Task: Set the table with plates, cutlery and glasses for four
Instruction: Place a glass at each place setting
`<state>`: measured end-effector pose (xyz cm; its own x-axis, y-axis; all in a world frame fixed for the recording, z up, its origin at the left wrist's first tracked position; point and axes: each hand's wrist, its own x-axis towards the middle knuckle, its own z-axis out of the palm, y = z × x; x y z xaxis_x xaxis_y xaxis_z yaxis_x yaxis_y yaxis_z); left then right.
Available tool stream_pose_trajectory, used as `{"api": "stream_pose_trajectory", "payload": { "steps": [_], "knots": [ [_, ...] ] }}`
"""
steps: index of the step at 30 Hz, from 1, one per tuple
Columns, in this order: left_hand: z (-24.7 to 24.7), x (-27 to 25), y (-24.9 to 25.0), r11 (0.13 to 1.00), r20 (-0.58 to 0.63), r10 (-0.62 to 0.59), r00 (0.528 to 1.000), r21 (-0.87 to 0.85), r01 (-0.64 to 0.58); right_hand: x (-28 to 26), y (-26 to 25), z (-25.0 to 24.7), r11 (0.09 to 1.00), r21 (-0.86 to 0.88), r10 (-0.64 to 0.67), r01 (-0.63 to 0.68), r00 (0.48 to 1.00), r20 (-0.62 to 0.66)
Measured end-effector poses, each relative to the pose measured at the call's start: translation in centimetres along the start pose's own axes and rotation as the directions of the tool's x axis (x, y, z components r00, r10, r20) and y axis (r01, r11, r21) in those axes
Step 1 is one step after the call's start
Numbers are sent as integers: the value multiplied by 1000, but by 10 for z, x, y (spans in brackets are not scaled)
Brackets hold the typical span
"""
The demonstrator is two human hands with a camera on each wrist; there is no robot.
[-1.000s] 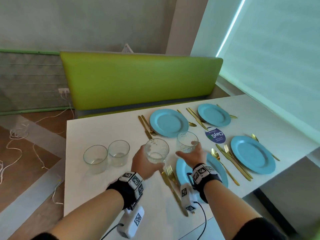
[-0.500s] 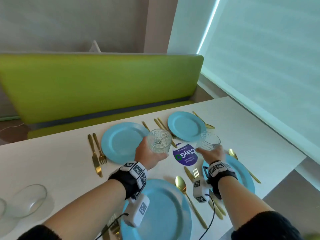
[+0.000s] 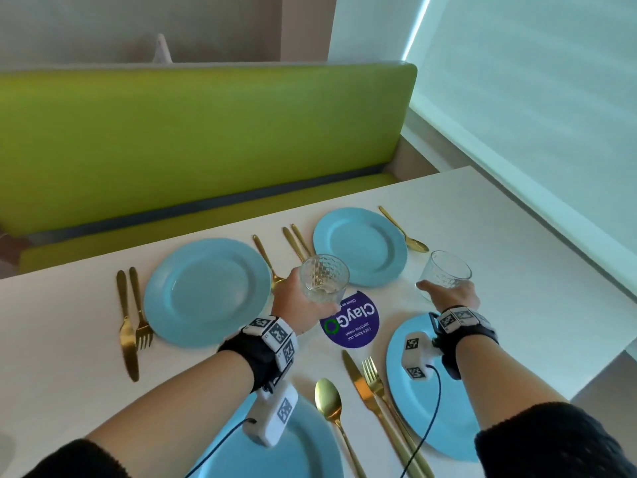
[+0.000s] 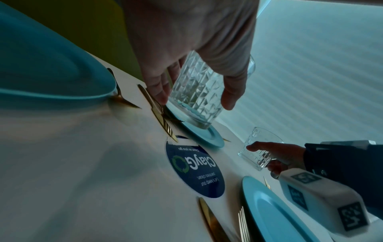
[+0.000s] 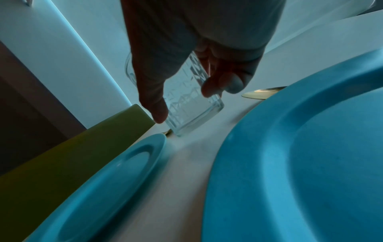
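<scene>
My left hand (image 3: 297, 297) grips a cut-pattern glass (image 3: 323, 282) just above the white table (image 3: 517, 270), between the two far blue plates (image 3: 206, 291) (image 3: 360, 250). The left wrist view shows fingers and thumb round that glass (image 4: 196, 91). My right hand (image 3: 453, 295) grips a second glass (image 3: 446, 273), tilted and low over the table beyond the near right plate (image 3: 406, 401); I cannot tell whether its base (image 5: 192, 117) touches. Gold cutlery lies beside each plate, such as a knife and fork (image 3: 132, 322) at the left.
A round purple sticker (image 3: 350, 324) lies on the table between the plates. A near left plate (image 3: 300, 443) sits under my left forearm, with a gold spoon (image 3: 329, 405) beside it. A green bench (image 3: 206, 143) backs the table; a window blind (image 3: 534, 98) runs along the right.
Both hands lifted their glasses and carried them forward and to the right, past the near plates. The two other glasses at the table's left have gone out of view.
</scene>
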<state>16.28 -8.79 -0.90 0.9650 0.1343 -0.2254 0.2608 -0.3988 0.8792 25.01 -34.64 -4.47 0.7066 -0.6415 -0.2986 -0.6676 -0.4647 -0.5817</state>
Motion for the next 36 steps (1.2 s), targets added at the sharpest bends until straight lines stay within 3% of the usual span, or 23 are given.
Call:
{"api": "stream_pose_trajectory", "payload": {
  "steps": [13,36],
  "knots": [
    [43,38,-26,998,48,-49,998,32,47,33,8,13,996,66,66,-65,998,-8],
    [79,29,-36,996,213,-45,976,89,27,30,20,6,975,200,97,-94,995,-5]
  ]
}}
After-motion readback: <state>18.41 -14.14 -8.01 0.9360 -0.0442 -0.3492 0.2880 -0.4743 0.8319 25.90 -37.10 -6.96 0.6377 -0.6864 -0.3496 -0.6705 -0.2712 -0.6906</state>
